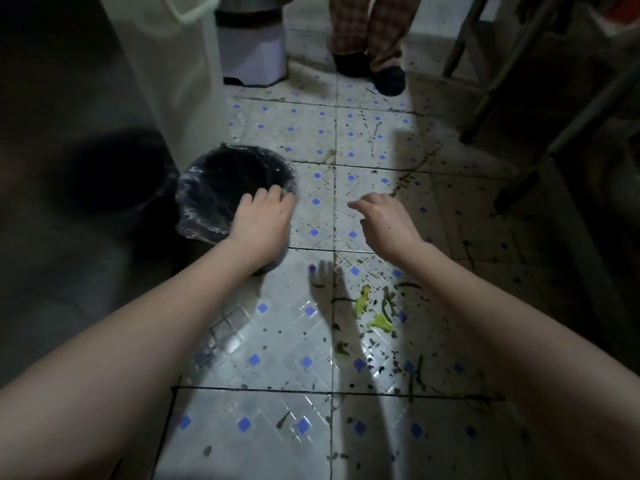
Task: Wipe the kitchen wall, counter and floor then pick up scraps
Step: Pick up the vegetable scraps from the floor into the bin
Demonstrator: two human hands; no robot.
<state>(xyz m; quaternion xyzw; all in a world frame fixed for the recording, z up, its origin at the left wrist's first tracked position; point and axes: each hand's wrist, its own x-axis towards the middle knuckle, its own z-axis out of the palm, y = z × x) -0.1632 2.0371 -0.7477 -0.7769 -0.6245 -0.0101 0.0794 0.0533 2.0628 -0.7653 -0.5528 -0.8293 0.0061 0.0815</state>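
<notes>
On a tiled kitchen floor (277, 341), white with small blue diamonds, a person reaches down with both bare arms. The left hand (261, 220) rests on the near right rim of a small dark bin (221, 188), its grip curled over the edge and holding the rim. A clear plastic liner (197, 220) is folded down over the bin's outside. The bin stands at the floor's left edge, just beside a pale cabinet or appliance (156, 81); which of the two cannot be told.

The right hand (384, 223) hovers above the middle of the floor, well apart from the bin. Its grip is loose and narrow, the fingers half curled, with nothing seen in it.

Green vegetable scraps (377, 320) lie on the tiles nearer the camera, under the right forearm. Dark specks and streaks (403, 181) are scattered across the right half of the floor, and thin dark stems (415, 375) lie near its near right side.

At the far edge of the floor stands a white pedal bin (254, 46). Beside it are another person's legs in checked trousers (367, 26) and dark slippers (389, 79). Slanted metal frame legs (502, 81) rise along the far right edge.
</notes>
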